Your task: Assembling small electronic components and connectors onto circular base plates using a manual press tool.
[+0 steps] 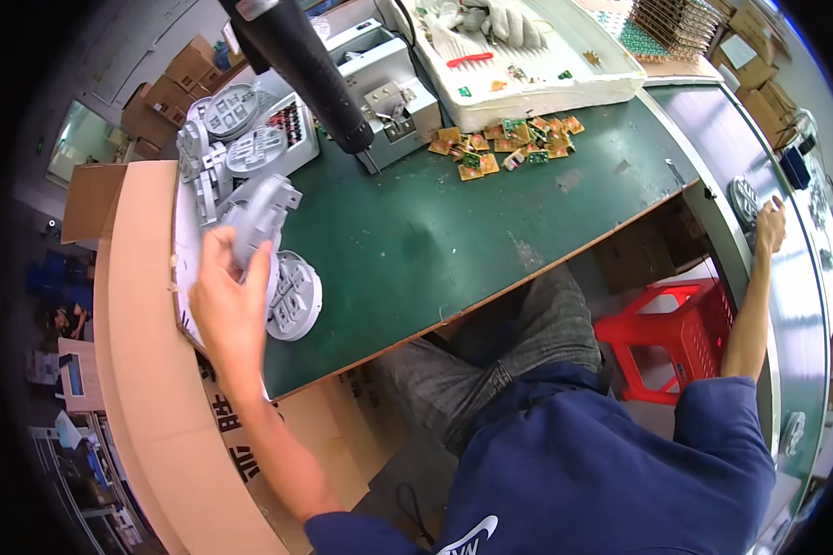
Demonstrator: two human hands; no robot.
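My left hand [227,301] grips a grey rounded plastic housing [266,215], lifted and tilted on edge over the left end of the green bench. Just below it, another round grey housing [294,298] lies with its compartmented side up. Far to the right, my right hand [771,228] reaches over the conveyor with its fingers curled; what is in them, if anything, is too small to make out. Beside those fingers a round grey housing [744,200] rests on the conveyor [798,324].
A black electric screwdriver [314,79] hangs over the bench by a grey screw feeder [412,116]. Small circuit boards [507,145] lie before a white foam tray [555,104]. More grey housings [236,116] pile up at the left. Cardboard [143,342] borders the bench; a red stool [675,328] stands right.
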